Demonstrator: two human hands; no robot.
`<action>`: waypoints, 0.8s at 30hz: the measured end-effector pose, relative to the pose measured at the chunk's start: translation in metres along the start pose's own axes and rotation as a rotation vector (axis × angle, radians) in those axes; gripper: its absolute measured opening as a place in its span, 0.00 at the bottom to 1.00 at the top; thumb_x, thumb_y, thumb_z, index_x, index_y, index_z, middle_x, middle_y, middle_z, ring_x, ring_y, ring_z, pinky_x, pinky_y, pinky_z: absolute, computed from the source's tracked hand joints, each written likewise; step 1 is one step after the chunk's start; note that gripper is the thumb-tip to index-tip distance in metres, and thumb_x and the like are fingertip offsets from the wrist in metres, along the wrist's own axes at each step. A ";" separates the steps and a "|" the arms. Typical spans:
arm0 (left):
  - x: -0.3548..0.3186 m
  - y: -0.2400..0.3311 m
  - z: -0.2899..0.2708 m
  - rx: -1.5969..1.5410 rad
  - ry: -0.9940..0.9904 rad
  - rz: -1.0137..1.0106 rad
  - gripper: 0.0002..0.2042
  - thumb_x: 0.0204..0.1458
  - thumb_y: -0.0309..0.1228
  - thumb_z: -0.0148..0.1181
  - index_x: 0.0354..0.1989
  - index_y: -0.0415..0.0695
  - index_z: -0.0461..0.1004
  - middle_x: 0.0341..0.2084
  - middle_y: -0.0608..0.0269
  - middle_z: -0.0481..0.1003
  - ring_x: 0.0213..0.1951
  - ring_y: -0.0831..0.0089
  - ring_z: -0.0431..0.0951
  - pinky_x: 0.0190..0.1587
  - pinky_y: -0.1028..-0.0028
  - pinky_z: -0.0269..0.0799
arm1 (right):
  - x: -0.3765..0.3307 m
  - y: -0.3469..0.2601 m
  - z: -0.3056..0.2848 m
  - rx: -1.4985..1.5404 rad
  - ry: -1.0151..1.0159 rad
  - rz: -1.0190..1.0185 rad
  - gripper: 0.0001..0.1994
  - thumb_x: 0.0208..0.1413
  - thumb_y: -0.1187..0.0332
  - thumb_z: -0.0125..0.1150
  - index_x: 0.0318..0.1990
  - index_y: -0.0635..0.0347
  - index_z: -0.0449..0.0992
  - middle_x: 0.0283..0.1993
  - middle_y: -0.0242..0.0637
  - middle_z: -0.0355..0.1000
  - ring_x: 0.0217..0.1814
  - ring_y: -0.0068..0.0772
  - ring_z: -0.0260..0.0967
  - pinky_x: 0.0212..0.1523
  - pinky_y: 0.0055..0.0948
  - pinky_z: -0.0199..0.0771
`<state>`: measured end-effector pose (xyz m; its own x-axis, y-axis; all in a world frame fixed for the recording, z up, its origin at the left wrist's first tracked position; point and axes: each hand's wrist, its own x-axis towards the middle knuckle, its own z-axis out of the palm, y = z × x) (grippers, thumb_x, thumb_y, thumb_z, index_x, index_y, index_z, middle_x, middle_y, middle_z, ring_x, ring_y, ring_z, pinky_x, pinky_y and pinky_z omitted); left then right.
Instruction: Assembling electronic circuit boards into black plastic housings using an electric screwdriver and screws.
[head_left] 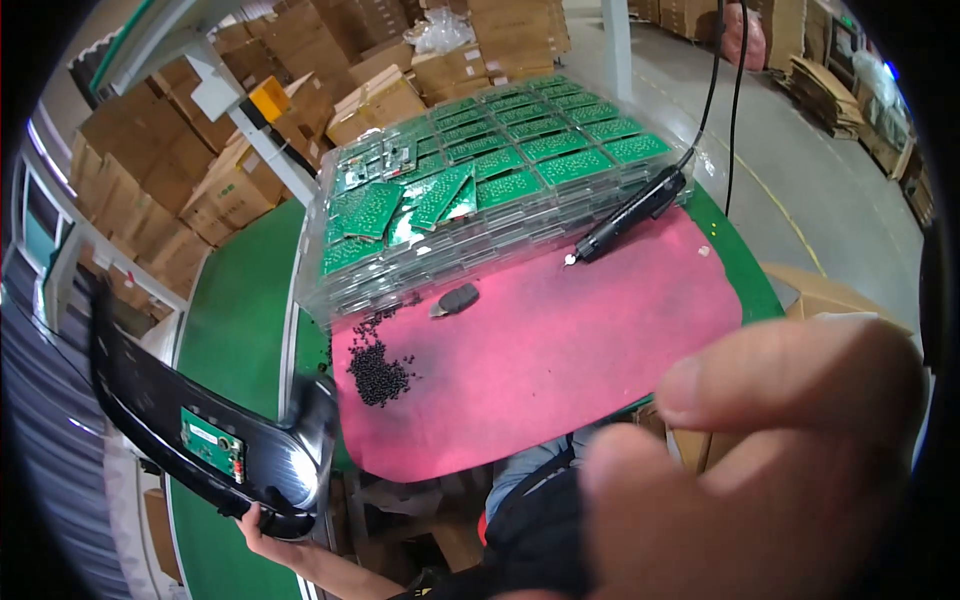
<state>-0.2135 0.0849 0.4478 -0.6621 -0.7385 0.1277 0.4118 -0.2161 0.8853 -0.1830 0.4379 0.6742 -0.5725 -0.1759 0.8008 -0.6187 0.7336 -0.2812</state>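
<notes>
My left hand (258, 530) grips the lower edge of a long, curved black plastic housing (150, 375) at the left, over the green bench. Inside that housing sits a small green circuit board (212, 443). Close to the camera at the lower right, my right hand (770, 460) is blurred. Its thumb and forefinger are apart, and I see nothing between them. On the pink mat (560, 350) lie a heap of small black screws (380, 375) and a dark grey lump (458, 298). A black electric screwdriver (630, 215) rests at the mat's far right, against the clear trays.
Stacked clear trays (450, 250) hold rows of green circuit boards (550, 146) behind the mat; some loose boards (370, 210) lie tilted on top. The screwdriver's black cable (708, 100) runs upward. Cardboard boxes (235, 185) are piled beyond the green bench (235, 290).
</notes>
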 end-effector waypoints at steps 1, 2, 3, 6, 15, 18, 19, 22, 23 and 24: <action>0.026 -0.003 -0.025 -0.060 -0.073 -0.099 0.17 0.45 0.28 0.56 0.45 0.36 0.73 0.39 0.56 0.77 0.39 0.65 0.80 0.42 0.69 0.79 | 0.005 -0.017 -0.013 -0.014 -0.057 0.013 0.09 0.49 0.68 0.60 0.38 0.56 0.71 0.32 0.36 0.70 0.33 0.38 0.66 0.32 0.38 0.68; 0.052 0.001 -0.064 -0.097 -0.099 -0.151 0.14 0.45 0.28 0.57 0.41 0.36 0.74 0.36 0.57 0.78 0.36 0.67 0.80 0.39 0.70 0.80 | 0.014 -0.023 -0.012 0.038 -0.119 0.001 0.09 0.48 0.68 0.60 0.38 0.56 0.71 0.32 0.37 0.70 0.33 0.39 0.67 0.32 0.39 0.69; 0.034 0.024 -0.041 -0.069 -0.030 -0.091 0.13 0.46 0.29 0.58 0.40 0.36 0.74 0.36 0.57 0.78 0.35 0.69 0.80 0.39 0.69 0.79 | 0.018 -0.032 -0.013 0.070 -0.195 -0.015 0.09 0.48 0.69 0.59 0.38 0.57 0.71 0.32 0.38 0.70 0.33 0.39 0.67 0.32 0.39 0.69; 0.058 -0.003 -0.057 -0.191 -0.081 -0.190 0.12 0.53 0.32 0.58 0.43 0.40 0.75 0.35 0.60 0.79 0.34 0.69 0.79 0.36 0.70 0.77 | 0.000 -0.048 -0.058 0.027 -0.357 0.041 0.10 0.47 0.70 0.58 0.38 0.59 0.71 0.33 0.41 0.69 0.33 0.41 0.68 0.30 0.41 0.71; 0.093 -0.037 -0.050 -0.349 0.186 -0.105 0.34 0.63 0.42 0.56 0.68 0.30 0.51 0.69 0.37 0.47 0.67 0.45 0.57 0.66 0.50 0.64 | -0.104 -0.025 -0.086 -0.059 -0.124 -0.498 0.09 0.43 0.70 0.61 0.30 0.65 0.71 0.30 0.48 0.71 0.30 0.45 0.70 0.28 0.42 0.72; 0.072 -0.041 -0.060 -0.051 0.037 0.139 0.28 0.65 0.35 0.50 0.68 0.33 0.52 0.66 0.39 0.54 0.68 0.51 0.57 0.66 0.61 0.59 | -0.147 0.038 -0.031 -0.281 0.037 -0.548 0.07 0.44 0.66 0.61 0.34 0.52 0.76 0.36 0.35 0.73 0.33 0.34 0.71 0.29 0.32 0.73; 0.056 -0.043 -0.037 0.021 -0.117 0.236 0.25 0.65 0.33 0.48 0.67 0.34 0.56 0.62 0.42 0.63 0.65 0.55 0.62 0.62 0.64 0.62 | -0.144 0.054 -0.032 -0.375 0.072 -0.564 0.12 0.44 0.67 0.58 0.39 0.54 0.77 0.43 0.40 0.75 0.34 0.34 0.73 0.31 0.32 0.75; 0.035 -0.085 -0.006 0.008 -0.630 0.069 0.14 0.63 0.29 0.46 0.53 0.39 0.70 0.41 0.55 0.72 0.48 0.68 0.69 0.52 0.67 0.61 | -0.176 0.108 -0.077 -0.630 -0.104 -0.441 0.14 0.42 0.70 0.62 0.40 0.53 0.77 0.44 0.38 0.73 0.35 0.33 0.72 0.32 0.33 0.75; 0.003 -0.077 0.015 -0.031 -0.774 0.079 0.08 0.65 0.26 0.43 0.44 0.36 0.69 0.32 0.60 0.66 0.39 0.71 0.67 0.47 0.72 0.62 | -0.196 0.126 -0.087 -0.763 -0.097 -0.310 0.17 0.39 0.74 0.64 0.42 0.54 0.76 0.45 0.39 0.73 0.37 0.38 0.72 0.35 0.36 0.76; -0.014 -0.088 0.031 -0.102 -0.818 0.090 0.06 0.63 0.23 0.46 0.41 0.35 0.70 0.29 0.59 0.69 0.36 0.71 0.70 0.42 0.73 0.64 | -0.212 0.141 -0.106 -0.838 -0.045 -0.190 0.19 0.38 0.77 0.63 0.43 0.54 0.75 0.45 0.42 0.73 0.39 0.42 0.73 0.38 0.39 0.75</action>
<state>-0.2599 0.1341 0.3821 -0.8540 -0.0665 0.5160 0.5138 -0.2646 0.8161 -0.0918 0.6480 0.5207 -0.5313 -0.3577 0.7679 -0.1152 0.9286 0.3528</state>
